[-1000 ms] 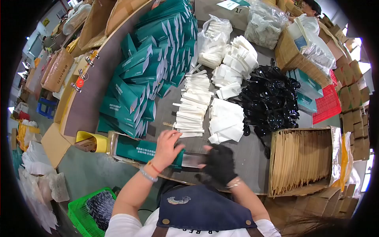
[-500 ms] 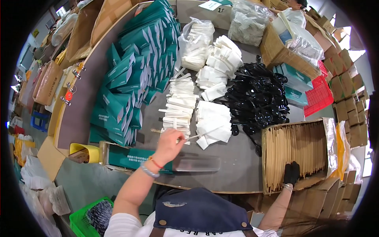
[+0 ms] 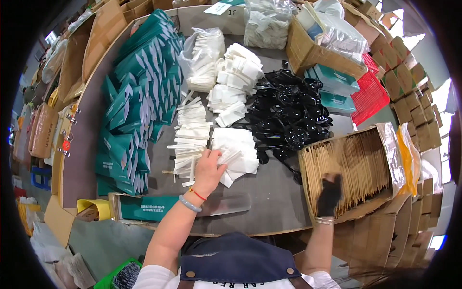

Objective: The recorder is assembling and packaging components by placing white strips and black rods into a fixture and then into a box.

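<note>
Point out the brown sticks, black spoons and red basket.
Brown sticks (image 3: 362,168): head view, middle of the row.
Black spoons (image 3: 290,110): head view, middle of the pile.
Red basket (image 3: 373,98): head view, its mesh.

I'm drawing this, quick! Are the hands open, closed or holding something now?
Left hand: fingers bent at the white packets; can't tell if it holds one.
Right hand: blurred over the tan sticks; can't tell.

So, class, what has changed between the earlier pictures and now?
The left hand has moved from the green pack forward to the white packets; whether its grip holds one is unclear. The right gloved hand has left the clear plastic piece and gone right to the wooden sticks. The black utensils stayed put.
</note>
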A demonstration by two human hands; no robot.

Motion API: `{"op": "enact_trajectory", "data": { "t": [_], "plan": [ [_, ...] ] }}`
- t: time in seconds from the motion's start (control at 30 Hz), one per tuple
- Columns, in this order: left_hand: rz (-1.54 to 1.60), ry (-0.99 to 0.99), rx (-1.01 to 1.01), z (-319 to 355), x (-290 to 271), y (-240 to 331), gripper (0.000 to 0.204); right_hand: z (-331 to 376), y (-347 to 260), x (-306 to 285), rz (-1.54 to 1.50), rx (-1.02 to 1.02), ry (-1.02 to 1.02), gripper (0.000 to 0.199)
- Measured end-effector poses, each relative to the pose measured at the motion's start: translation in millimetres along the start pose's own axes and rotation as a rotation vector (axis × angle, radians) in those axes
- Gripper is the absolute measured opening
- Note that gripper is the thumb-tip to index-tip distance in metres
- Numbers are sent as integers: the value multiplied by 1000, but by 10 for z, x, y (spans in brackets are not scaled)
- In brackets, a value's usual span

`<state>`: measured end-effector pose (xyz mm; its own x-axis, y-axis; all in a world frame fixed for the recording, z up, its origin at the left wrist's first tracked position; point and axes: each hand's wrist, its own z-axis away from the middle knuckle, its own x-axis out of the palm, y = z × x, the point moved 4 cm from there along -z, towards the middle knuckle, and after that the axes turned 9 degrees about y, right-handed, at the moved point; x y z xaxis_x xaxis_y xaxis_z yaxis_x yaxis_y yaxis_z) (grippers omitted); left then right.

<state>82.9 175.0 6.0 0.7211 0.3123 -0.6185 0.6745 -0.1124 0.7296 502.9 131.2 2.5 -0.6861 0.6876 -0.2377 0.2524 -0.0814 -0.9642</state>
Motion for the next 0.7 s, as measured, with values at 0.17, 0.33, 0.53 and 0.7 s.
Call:
{"op": "enact_trajectory", "data": {
  "t": [0.17, 0.33, 0.53, 0.7],
  "plan": [
    [103, 5, 7, 32, -196, 21, 29, 451, -792, 1121, 274, -568, -264, 28],
    [446, -361, -387, 311, -407, 1, 20, 454, -685, 1726, 621, -708, -444, 24],
    [45, -411, 72, 807, -615, 61, 31, 350, -588, 1838, 889, -826, -459, 26],
    [-213, -288, 260, 1252, -770, 158, 45, 638, -877, 1620, 586, -815, -539, 26]
  ]
}}
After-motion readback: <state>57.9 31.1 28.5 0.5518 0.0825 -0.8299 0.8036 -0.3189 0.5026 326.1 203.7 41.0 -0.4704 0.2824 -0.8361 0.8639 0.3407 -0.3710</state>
